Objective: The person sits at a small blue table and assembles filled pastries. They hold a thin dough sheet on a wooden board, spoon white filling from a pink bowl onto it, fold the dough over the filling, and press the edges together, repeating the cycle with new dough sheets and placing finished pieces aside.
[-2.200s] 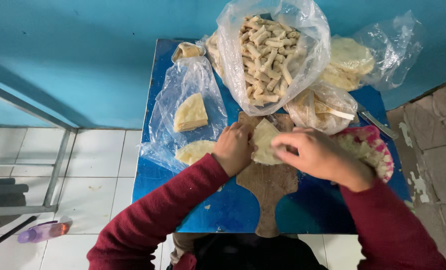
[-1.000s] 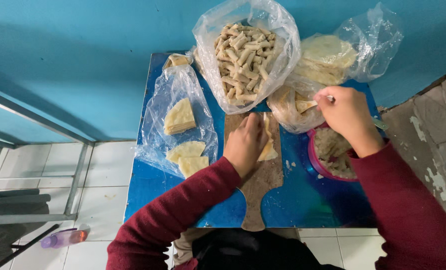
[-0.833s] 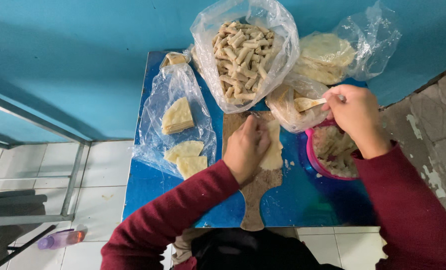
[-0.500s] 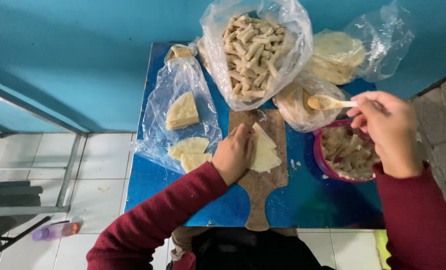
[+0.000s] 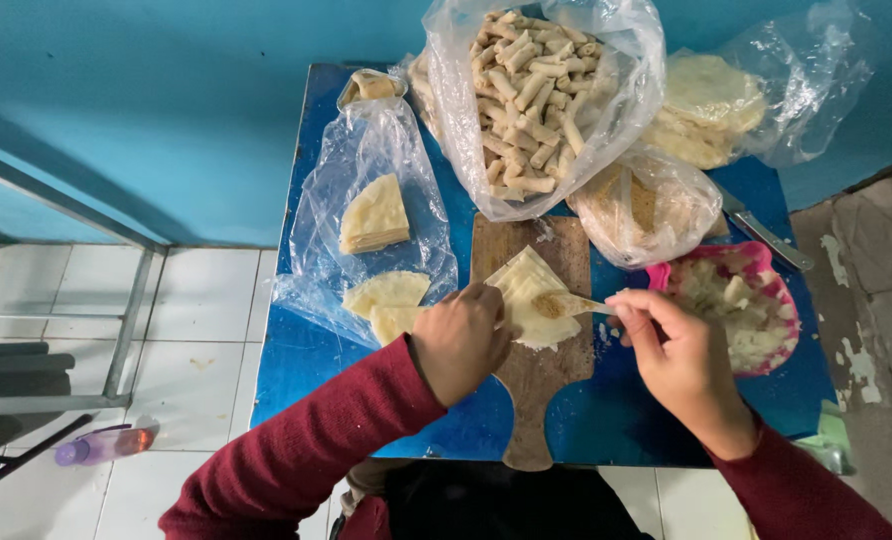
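A pale wedge-shaped wrapper (image 5: 528, 290) lies on a brown wooden cutting board (image 5: 540, 385) on a small blue table (image 5: 306, 350). My left hand (image 5: 461, 340) presses on the wrapper's left edge. My right hand (image 5: 676, 355) holds a wooden spoon (image 5: 566, 303) whose tip, loaded with filling, rests on the wrapper. A pink bowl of chopped filling (image 5: 741, 305) sits just right of the board, behind my right hand.
A big clear bag of rolled pastries (image 5: 536, 90) stands behind the board. Other bags hold stacked wrappers (image 5: 706, 105) and wrapper wedges (image 5: 374, 215). A knife (image 5: 766, 235) lies at the right. A plastic bottle (image 5: 106, 443) lies on the tiled floor.
My right hand went to the bags and bowl at the right, then came back with a spoonful of filling onto the wrapper. My left hand stayed on the wrapper.
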The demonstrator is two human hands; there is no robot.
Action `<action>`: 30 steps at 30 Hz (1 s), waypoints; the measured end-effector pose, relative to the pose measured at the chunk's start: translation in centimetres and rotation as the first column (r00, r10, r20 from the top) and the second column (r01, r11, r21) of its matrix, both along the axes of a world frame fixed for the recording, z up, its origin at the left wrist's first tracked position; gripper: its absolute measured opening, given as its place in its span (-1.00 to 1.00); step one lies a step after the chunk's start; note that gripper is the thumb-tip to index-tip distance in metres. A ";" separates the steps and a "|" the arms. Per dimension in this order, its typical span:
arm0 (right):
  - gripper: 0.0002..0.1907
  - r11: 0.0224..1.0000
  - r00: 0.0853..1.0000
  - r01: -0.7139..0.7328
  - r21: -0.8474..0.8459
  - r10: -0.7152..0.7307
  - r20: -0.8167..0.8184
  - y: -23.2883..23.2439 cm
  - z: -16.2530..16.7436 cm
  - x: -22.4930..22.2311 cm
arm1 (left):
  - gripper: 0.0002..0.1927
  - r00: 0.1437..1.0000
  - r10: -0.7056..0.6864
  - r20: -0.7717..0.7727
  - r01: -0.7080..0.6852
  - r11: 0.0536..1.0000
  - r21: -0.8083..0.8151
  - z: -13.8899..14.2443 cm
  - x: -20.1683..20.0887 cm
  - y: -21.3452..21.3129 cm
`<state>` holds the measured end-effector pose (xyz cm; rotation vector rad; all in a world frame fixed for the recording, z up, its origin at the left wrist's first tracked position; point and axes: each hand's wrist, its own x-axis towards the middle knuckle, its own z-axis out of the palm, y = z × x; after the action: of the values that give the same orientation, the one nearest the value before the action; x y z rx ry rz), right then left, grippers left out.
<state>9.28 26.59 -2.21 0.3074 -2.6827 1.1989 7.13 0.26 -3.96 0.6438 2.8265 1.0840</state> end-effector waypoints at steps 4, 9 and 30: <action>-0.88 0.995 0.990 -0.057 0.078 0.066 -0.126 -1.2 -0.7 0.6 | -0.78 1.000 0.015 -0.002 -0.015 1.000 0.024 -1.3 0.1 -0.7; -0.89 0.995 0.988 -0.048 0.082 0.059 -0.140 -1.4 -2.0 1.1 | -0.77 0.997 0.053 0.054 -0.053 0.999 -0.005 -2.4 0.6 -0.5; -0.89 0.933 0.940 0.265 0.245 -0.193 -0.281 3.4 2.5 -3.4 | -0.83 0.992 0.066 -0.110 -0.075 0.994 -0.083 -2.1 1.7 0.5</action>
<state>5.87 30.00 0.31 0.1627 -2.5702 0.6627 8.84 0.78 -6.04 0.6176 2.9902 0.9568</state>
